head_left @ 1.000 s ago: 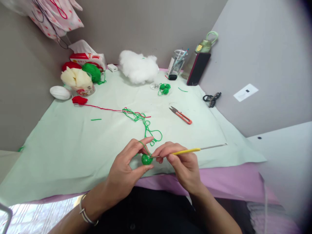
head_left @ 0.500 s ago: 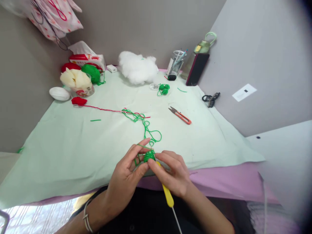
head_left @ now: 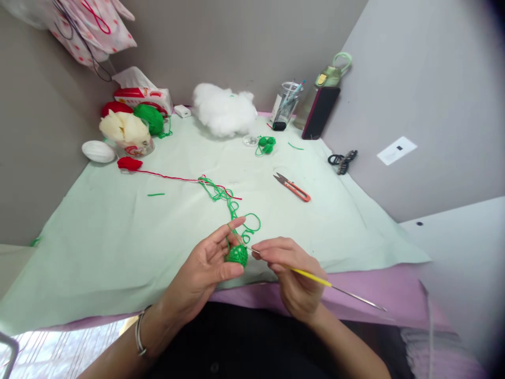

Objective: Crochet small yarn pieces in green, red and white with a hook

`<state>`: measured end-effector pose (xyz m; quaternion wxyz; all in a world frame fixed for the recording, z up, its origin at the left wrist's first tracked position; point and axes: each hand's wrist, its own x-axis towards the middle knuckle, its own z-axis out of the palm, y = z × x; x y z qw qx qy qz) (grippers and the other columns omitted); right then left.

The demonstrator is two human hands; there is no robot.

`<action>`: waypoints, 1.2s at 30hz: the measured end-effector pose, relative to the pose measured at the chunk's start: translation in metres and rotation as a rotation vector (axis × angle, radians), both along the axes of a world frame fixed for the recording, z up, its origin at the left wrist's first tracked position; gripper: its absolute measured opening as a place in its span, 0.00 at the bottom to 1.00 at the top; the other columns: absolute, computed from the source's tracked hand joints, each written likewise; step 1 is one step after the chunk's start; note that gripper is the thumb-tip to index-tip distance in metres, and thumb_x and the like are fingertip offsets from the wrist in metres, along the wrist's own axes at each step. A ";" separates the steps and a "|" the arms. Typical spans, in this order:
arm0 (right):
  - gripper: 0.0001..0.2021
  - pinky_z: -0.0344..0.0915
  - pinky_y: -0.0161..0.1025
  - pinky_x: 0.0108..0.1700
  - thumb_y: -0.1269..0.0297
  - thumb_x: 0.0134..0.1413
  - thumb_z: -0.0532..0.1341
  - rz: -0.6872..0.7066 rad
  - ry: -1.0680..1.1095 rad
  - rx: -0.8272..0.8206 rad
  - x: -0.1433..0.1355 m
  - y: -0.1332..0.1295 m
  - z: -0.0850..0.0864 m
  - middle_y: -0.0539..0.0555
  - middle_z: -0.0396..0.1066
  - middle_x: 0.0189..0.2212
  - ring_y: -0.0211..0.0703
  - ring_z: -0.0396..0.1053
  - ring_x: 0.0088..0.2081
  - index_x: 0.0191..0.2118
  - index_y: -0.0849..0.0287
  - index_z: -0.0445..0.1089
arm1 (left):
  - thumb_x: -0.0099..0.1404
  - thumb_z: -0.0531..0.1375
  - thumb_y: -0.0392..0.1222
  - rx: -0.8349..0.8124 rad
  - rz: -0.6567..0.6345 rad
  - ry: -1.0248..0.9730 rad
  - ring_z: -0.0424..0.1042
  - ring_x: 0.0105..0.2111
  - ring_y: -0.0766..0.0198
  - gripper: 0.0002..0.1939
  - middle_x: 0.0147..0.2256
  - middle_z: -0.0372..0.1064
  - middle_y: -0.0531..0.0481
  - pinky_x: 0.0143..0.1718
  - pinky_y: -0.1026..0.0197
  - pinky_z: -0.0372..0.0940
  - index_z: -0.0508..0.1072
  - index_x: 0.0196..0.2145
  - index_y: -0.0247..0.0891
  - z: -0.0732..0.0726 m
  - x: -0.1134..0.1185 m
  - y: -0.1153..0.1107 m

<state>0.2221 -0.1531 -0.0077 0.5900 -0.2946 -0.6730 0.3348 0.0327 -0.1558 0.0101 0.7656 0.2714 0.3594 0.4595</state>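
Over cloth [head_left: 335, 226]: L hand [head_left: 199, 273] pinching grn crochet pc [head_left: 238, 257], R hand [head_left: 295, 271] gripping yel hook [head_left: 311, 277].

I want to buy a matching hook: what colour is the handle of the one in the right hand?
The handle is yellow, best seen in the head view.

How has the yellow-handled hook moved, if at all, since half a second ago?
Yes: against the orange scissors, the rear end of the hook swung right and up, from below them to their lower right.
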 end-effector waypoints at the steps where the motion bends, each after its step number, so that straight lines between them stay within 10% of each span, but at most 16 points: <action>1: 0.12 0.81 0.43 0.40 0.70 0.69 0.61 0.005 -0.001 -0.013 0.001 0.000 0.002 0.57 0.82 0.42 0.46 0.81 0.43 0.50 0.51 0.80 | 0.53 0.77 0.39 0.015 0.002 0.026 0.67 0.47 0.63 0.36 0.42 0.70 0.52 0.55 0.62 0.60 0.78 0.60 0.50 0.000 -0.001 0.001; 14: 0.09 0.75 0.38 0.36 0.67 0.68 0.63 0.136 0.281 -0.351 0.006 0.003 0.004 0.53 0.81 0.36 0.39 0.78 0.33 0.45 0.52 0.82 | 0.56 0.75 0.34 0.223 -0.048 0.153 0.66 0.40 0.65 0.32 0.36 0.65 0.53 0.46 0.64 0.63 0.80 0.57 0.54 -0.004 -0.011 0.004; 26: 0.07 0.73 0.35 0.27 0.60 0.63 0.68 0.218 0.411 -0.530 0.005 0.010 0.009 0.52 0.77 0.29 0.37 0.74 0.25 0.38 0.56 0.82 | 0.67 0.67 0.46 0.040 -0.225 -0.051 0.73 0.33 0.65 0.19 0.40 0.71 0.49 0.40 0.60 0.69 0.82 0.55 0.46 -0.003 -0.012 0.004; 36: 0.10 0.78 0.44 0.41 0.67 0.68 0.64 -0.094 -0.039 -0.020 -0.012 0.003 0.007 0.57 0.82 0.42 0.46 0.78 0.42 0.47 0.49 0.82 | 0.58 0.76 0.41 0.267 -0.074 0.345 0.68 0.62 0.51 0.33 0.56 0.75 0.49 0.67 0.51 0.57 0.76 0.60 0.50 -0.003 0.000 0.000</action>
